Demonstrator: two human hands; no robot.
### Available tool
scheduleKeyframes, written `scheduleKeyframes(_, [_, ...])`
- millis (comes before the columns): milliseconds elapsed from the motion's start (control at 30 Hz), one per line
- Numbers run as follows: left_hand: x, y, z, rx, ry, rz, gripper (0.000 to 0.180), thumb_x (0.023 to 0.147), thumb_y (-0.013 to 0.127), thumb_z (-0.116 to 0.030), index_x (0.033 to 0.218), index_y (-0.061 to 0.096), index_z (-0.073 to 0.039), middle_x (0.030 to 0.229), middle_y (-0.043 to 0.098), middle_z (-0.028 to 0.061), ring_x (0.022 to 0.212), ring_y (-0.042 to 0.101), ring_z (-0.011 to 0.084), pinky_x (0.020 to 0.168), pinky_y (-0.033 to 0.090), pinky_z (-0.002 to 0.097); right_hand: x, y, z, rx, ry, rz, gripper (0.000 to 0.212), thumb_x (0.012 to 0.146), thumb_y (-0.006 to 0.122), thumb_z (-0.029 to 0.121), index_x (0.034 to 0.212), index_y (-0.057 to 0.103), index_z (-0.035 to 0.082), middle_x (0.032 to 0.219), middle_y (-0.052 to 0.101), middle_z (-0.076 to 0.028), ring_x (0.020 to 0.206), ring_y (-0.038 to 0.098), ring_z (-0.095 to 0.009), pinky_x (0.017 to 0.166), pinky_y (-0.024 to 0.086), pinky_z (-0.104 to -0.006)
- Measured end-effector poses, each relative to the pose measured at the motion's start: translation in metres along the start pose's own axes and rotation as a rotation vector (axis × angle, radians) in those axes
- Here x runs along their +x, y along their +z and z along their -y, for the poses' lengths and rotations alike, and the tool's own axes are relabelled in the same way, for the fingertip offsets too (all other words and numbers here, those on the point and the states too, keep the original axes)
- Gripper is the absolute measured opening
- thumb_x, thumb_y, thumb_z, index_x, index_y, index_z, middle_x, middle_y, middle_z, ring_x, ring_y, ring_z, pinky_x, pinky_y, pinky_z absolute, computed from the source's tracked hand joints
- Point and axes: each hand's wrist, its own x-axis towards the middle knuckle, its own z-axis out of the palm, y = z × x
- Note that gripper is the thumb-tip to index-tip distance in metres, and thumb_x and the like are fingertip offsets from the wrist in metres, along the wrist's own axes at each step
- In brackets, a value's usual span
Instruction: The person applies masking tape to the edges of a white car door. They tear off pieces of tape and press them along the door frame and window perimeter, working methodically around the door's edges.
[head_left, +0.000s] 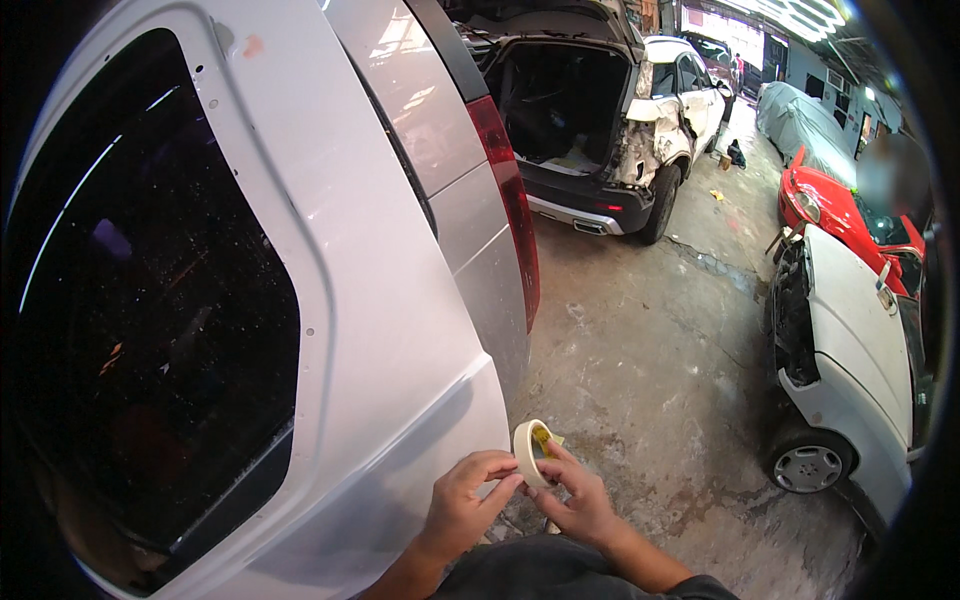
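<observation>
White panel [400, 270] showing no tape; right hand [580, 508] gripping tape roll [523, 456], left hand [466, 500] pinching at edge, seemingly no strip hanging free yet.

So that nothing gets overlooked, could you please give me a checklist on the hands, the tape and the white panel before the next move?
1. Tape roll in hand: ok, the right hand is on its right side.
2. Left hand at the roll: ok, fingertips by its lower left side.
3. Loose tape end found: cannot tell, the fingers hide it.
4. Roll clear of the white panel: cannot tell, it shows close beside the edge.
5. Panel free of marks: not ok, a reddish patch shows near the top.
</observation>
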Motion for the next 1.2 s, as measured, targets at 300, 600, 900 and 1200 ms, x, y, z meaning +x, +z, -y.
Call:
scheduleKeyframes(300, [-0.007, 0.015, 0.015, 0.164, -0.031, 0.051, 0.014, 0.083, 0.074, 0.001, 0.096, 0.07, 0.0, 0.094, 0.071, 0.0111, 0.084, 0.07, 0.0183, 0.074, 0.057, 0.0297, -0.017, -0.001, -0.022, -0.202, -0.102, -0.024, 0.039, 0.082, 0.074, 0.008, 0.119, 0.064, 0.004, 0.108, 0.069, -0.016, 0.109, 0.064, -0.036, 0.095, 0.05, -0.0438])
scheduleKeyframes(600, [-0.004, 0.021, 0.032, 0.086, -0.178, 0.084, 0.011, 0.085, 0.075, -0.001, 0.094, 0.069, 0.001, 0.091, 0.069, 0.0094, 0.081, 0.069, 0.0148, 0.073, 0.057, 0.0277, -0.012, -0.004, -0.015, -0.222, -0.126, 0.012, 0.033, 0.085, 0.07, 0.011, 0.116, 0.063, 0.003, 0.092, 0.067, -0.016, 0.089, 0.065, -0.035, 0.082, 0.05, -0.0421])
scheduleKeyframes(900, [-0.003, 0.028, 0.059, 0.063, -0.226, 0.103, 0.01, 0.086, 0.074, -0.002, 0.094, 0.069, 0.003, 0.09, 0.069, 0.0092, 0.078, 0.07, 0.0148, 0.068, 0.058, 0.0271, -0.009, -0.009, -0.026, -0.291, -0.099, 0.047, 0.033, 0.085, 0.068, 0.011, 0.117, 0.062, 0.003, 0.088, 0.066, -0.014, 0.086, 0.066, -0.033, 0.085, 0.05, -0.0426])
scheduleKeyframes(1200, [0.007, 0.029, 0.055, 0.217, -0.193, 0.198, 0.013, 0.086, 0.072, -0.008, 0.085, 0.066, 0.003, 0.085, 0.068, 0.0093, 0.073, 0.068, 0.0181, 0.065, 0.056, 0.0294, -0.005, -0.015, -0.041, -0.485, -0.33, 0.031, 0.034, 0.081, 0.07, 0.013, 0.112, 0.063, 0.003, 0.08, 0.064, -0.013, 0.08, 0.066, -0.031, 0.093, 0.051, -0.0434])
